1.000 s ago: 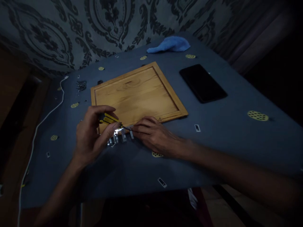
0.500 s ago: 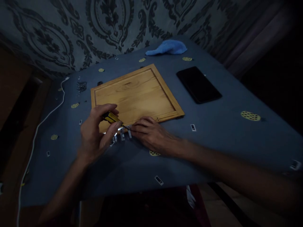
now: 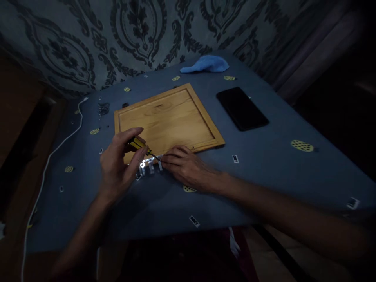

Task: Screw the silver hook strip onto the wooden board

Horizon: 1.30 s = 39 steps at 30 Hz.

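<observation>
A yellow and black screwdriver (image 3: 136,144) is gripped between the thumb and fingers of my left hand (image 3: 119,162). Its shaft slants down to the right, the tip at a shiny metal hook rack (image 3: 151,161) along the near edge of a framed wooden board (image 3: 167,117). Several hooks of the rack stick out past that edge toward me. My right hand (image 3: 185,166) lies over the board's near edge, fingers bent together at the rack's right end beside the screwdriver tip. Whatever those fingertips pinch is hidden.
A black phone or tablet (image 3: 242,108) lies right of the board, and a blue cloth (image 3: 205,64) at the back by the wall. Small metal pieces (image 3: 103,109) sit to the left. A white cable (image 3: 63,141) runs along the left side of the blue tablecloth (image 3: 264,168).
The view has shifted slightly. Both hands keep their places at the board's near edge, with the screwdriver tip still at the rack's right end.
</observation>
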Available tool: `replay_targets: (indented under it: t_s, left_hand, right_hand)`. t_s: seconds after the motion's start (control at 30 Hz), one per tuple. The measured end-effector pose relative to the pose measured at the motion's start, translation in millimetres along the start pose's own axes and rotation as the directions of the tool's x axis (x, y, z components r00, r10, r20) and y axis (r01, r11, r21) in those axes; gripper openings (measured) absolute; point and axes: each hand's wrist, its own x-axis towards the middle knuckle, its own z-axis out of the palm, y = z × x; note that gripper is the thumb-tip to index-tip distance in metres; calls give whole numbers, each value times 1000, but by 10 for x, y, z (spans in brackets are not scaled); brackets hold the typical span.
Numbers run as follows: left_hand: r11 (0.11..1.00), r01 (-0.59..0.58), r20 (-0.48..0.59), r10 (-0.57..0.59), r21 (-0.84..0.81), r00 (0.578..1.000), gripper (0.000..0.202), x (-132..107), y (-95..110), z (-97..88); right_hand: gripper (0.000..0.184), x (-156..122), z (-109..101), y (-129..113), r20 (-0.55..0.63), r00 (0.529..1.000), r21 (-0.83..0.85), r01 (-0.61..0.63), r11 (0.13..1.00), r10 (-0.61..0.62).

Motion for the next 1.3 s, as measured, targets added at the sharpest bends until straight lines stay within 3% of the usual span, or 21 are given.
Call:
replay_targets:
  t_s: [0.27, 0.43, 0.67, 0.87, 1.07, 1.3]
  left_hand:
    - [999, -33, -85, 34, 11, 996, 37, 5, -2, 41]
    - [999, -7, -108, 2, -43, 994, 45, 4, -34, 64]
    - [987, 56, -71, -67, -150, 995, 42, -61, -66, 102]
    - [996, -2, -193, -16, -93, 981, 54, -156, -151, 149]
    - [995, 19, -96, -29, -99, 995, 58, -145, -135, 122]
    - [991, -91, -115, 79, -99, 990, 57, -134, -123, 164]
  right_hand:
    - [31, 7, 0, -15, 20, 1000, -6, -17, 1000, 17]
    - [31, 8, -3, -11, 30, 999, -9, -10, 1000, 10]
    - [28, 5, -17, -27, 13, 1000, -32, -15, 999, 15]
    - [23, -7, 57, -8, -55, 998, -54, 8, 999, -10]
    - [25, -8, 63, -21, -4, 1000, -60, -12, 998, 12]
    - [27, 10, 53, -20, 14, 1000, -60, -6, 998, 7]
